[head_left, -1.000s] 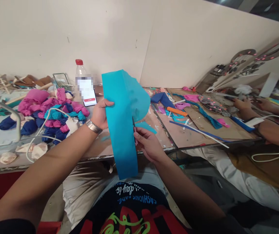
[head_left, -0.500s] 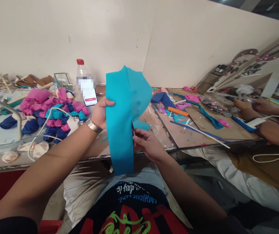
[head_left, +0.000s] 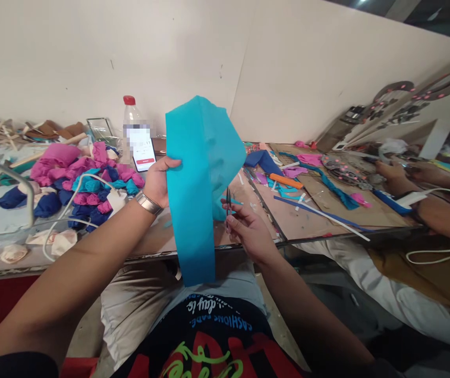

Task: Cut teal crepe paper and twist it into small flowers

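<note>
A long turquoise strip of fabric (head_left: 192,210) hangs upright in front of me, folded over at the top, its lower end above my lap. My left hand (head_left: 159,181) grips its left edge, thumb on the near face and the other fingers behind the cloth. To the right of the strip, my right hand (head_left: 250,231) is closed on small dark scissors (head_left: 228,209), with the blades pointing up. The scissors are beside the strip's right edge, near a loose turquoise piece partly hidden behind it.
Bunched pink, navy and teal cloth (head_left: 87,186) lies left, with a white cable across it. A phone (head_left: 144,152) leans on a red-capped bottle (head_left: 129,107). Fabric scraps and an orange cutter (head_left: 286,180) lie right, where a co-worker's hands (head_left: 392,170) are busy.
My right hand and the scissors have moved right, off the strip's edge, and the blades now show. The top of the fabric has shifted slightly up and left with my left hand.
</note>
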A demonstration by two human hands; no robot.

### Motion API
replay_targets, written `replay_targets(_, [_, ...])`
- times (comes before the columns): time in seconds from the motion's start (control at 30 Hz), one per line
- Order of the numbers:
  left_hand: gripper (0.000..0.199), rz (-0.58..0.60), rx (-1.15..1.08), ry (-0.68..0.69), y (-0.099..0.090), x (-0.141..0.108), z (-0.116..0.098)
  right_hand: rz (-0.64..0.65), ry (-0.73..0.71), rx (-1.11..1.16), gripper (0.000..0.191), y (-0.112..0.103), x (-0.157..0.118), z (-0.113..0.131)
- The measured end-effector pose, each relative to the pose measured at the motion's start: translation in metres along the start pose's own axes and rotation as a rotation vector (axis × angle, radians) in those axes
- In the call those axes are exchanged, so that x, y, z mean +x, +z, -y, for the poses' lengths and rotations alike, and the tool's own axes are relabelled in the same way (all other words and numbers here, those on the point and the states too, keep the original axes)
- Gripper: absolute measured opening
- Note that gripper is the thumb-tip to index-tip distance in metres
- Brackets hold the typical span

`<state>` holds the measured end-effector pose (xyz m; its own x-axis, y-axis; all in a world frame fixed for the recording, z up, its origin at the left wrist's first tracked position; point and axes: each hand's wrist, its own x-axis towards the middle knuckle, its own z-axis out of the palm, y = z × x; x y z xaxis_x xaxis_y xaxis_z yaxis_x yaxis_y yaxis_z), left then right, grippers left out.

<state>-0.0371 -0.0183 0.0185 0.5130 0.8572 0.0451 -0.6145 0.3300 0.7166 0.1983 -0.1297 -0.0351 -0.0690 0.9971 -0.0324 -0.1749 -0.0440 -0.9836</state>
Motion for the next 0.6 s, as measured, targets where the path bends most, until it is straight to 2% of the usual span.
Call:
replay_targets(0.1, [0.072,-0.014,0.002,0.013,0.004,-0.002,-0.001,0.042,-0.059,0.031,0.041,0.001,-0.002,-0.002])
replay_targets(0.3, [0.071,0.001,-0.015,0.001,0.017,-0.009,-0.001,0.324,0.082,0.118,0.046,0.003,0.000,-0.002])
replay_targets(0.5, [0.066,-0.096,-0.010,0.049,0.018,-0.008,-0.002,0.421,0.248,0.154,0.046,0.002,0.007,0.000])
replay_targets(0.6, [0.066,-0.073,-0.031,0.039,0.010,-0.005,-0.005,0.463,0.236,0.102,0.047,0.002,0.008,-0.001])
